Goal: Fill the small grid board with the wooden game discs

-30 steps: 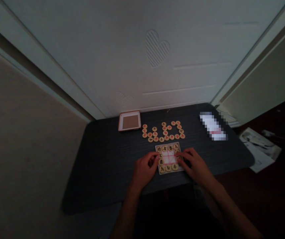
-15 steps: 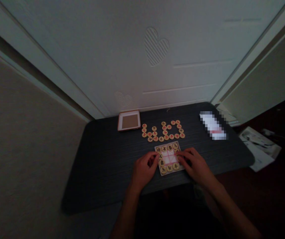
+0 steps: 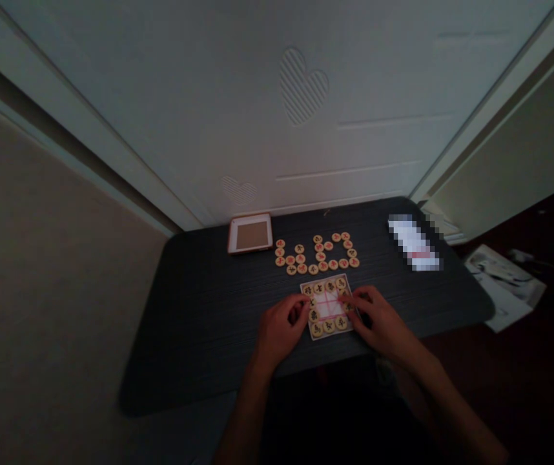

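Observation:
A shallow white box with a pink-lined floor lies on the dark table near its front edge. Round Chinese chess pieces with black characters line its inner sides, around the bare middle. At the box's left wall, my left hand has its thumb and forefinger curled together on the rim, beside a piece they partly cover. My right hand reaches over the right wall. Its forefinger and thumb are closed about a piece in the right column, and the fingers hide part of that column.
Behind the box, several more Chinese chess pieces, many with red characters, lie in a winding pattern. An open box lid with a brown base stands at the back left. A blurred white item is at the right of the table.
My right forefinger has stretched slightly left over the box, and a piece on the right side now shows between forefinger and thumb. My left hand has barely moved.

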